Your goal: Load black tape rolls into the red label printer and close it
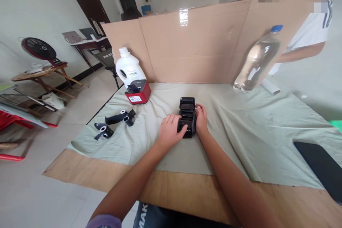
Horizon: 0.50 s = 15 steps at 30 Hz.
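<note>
A small black device, which looks like a portable printer [187, 104], stands on the cloth with its hinged lid raised at the back. My left hand [170, 129] grips its left side, the thumb lying across the front part. Along the right side, my right hand [201, 118] holds it with curled fingers, partly hidden behind the body. What lies inside the device is too dark to make out. To the left are several small rolls with dark strips, among them a roll with a loose tail [107, 131] and a short tube-like roll [128, 120].
Behind on the left stand a red box-shaped device [141, 94] and a white jug [130, 66]. A large clear bottle [258, 62] leans near the cardboard screen [192, 50]. A black phone [320, 167] lies at right. Beyond the screen is a person's arm [301, 54].
</note>
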### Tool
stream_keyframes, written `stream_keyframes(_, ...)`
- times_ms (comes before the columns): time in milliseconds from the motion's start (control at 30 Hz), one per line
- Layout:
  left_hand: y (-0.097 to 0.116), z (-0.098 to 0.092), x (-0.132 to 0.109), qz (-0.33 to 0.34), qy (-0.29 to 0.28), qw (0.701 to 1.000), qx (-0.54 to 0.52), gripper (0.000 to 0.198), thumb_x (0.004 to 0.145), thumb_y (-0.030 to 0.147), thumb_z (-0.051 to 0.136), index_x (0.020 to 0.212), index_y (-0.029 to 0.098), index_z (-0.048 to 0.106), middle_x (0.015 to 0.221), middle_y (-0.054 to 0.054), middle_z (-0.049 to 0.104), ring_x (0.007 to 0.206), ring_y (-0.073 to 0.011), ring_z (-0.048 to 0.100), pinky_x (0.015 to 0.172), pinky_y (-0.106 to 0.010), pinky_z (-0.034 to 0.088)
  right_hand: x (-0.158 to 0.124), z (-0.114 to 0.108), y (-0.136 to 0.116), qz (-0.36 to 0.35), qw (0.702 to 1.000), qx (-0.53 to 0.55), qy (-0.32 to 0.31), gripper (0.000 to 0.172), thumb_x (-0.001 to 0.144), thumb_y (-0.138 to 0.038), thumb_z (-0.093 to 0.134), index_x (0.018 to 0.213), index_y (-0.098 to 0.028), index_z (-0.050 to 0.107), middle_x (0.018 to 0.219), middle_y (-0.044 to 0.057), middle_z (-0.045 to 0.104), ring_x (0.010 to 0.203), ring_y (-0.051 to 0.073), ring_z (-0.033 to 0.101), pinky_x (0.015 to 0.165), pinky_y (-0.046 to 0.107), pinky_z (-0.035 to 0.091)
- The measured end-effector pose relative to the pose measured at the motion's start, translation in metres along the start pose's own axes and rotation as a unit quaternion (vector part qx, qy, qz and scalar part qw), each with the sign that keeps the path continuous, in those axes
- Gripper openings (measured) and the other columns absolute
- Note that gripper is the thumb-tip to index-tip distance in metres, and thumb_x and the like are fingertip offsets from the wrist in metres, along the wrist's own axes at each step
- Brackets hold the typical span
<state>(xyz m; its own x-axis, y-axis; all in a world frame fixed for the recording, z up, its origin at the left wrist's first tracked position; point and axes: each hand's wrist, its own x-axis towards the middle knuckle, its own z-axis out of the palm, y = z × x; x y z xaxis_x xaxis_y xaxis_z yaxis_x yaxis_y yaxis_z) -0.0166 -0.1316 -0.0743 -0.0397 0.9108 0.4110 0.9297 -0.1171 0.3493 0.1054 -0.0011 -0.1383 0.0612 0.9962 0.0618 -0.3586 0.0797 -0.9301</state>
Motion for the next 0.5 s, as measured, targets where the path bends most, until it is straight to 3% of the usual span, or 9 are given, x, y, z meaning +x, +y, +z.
stream_keyframes(67,0.006,-0.001,-0.008,-0.127,-0.027,0.991,-0.008,0.041,0.095,0.049,0.052,0.122,0.018,0.056,0.085,-0.009,0.071,0.087,-0.0287,0.068,0.079,-0.040,0.047,-0.001,0.002,-0.002,0.006,1.000,0.010,0.013,0.033,0.084,-0.052,0.056,0.105,-0.027,0.061,0.113,0.001,0.067,0.102,0.018,0.064,0.095,0.035,0.051)
stream_keyframes(133,0.011,0.001,-0.020,-0.191,-0.072,0.977,-0.055,0.047,0.095,0.052,0.053,0.129,0.019,0.051,0.074,-0.004,0.071,0.075,-0.0271,0.069,0.072,-0.037,0.046,-0.002,0.003,-0.003,0.009,1.000,0.013,0.017,0.033,0.083,-0.051,0.057,0.105,-0.026,0.062,0.110,0.000,0.068,0.099,0.018,0.064,0.093,0.034,0.051)
stream_keyframes(300,0.014,0.009,-0.037,-0.223,-0.063,0.947,-0.224,0.058,0.087,0.047,0.066,0.137,0.025,0.045,0.083,0.000,0.076,0.069,-0.0201,0.068,0.070,-0.032,0.048,-0.001,0.003,-0.003,0.008,1.000,0.017,0.012,0.033,0.083,-0.052,0.057,0.104,-0.026,0.061,0.109,0.000,0.069,0.099,0.018,0.065,0.091,0.034,0.052)
stream_keyframes(500,0.010,0.014,-0.034,-0.229,-0.041,0.913,-0.336,0.050,0.085,0.042,0.068,0.127,0.023,0.050,0.079,0.002,0.075,0.059,-0.0142,0.061,0.064,-0.027,0.048,-0.001,0.002,-0.003,0.007,1.000,0.017,0.008,0.032,0.083,-0.052,0.058,0.102,-0.027,0.062,0.108,0.000,0.068,0.096,0.018,0.065,0.088,0.034,0.052)
